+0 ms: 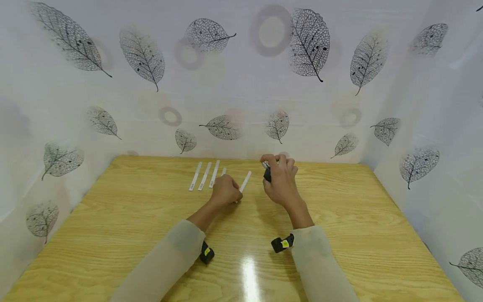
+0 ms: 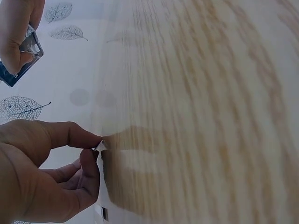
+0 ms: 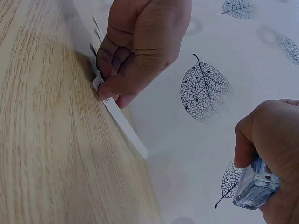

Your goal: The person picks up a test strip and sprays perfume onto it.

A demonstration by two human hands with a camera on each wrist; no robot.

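Between thumb and fingertips, my left hand (image 1: 226,191) pinches the near end of a white paper strip (image 1: 246,181). In the right wrist view the far part of that strip (image 3: 128,130) slants along just over the wooden table. My right hand (image 1: 282,184) is raised to the right of it, curled round a small perfume bottle (image 1: 267,174). The bottle (image 3: 255,186) looks like clear faceted glass with a dark part; the fingers cover much of it. Several similar strips (image 1: 205,176) with small dark print lie side by side left of my left hand, which partly hides one.
The wood-grain table (image 1: 124,226) ends at a white leaf-printed sheet (image 1: 241,96) behind, with more of it at both sides. Black wrist cameras (image 1: 281,243) are strapped at both sleeves. A bright reflection lies near the front of the tabletop.
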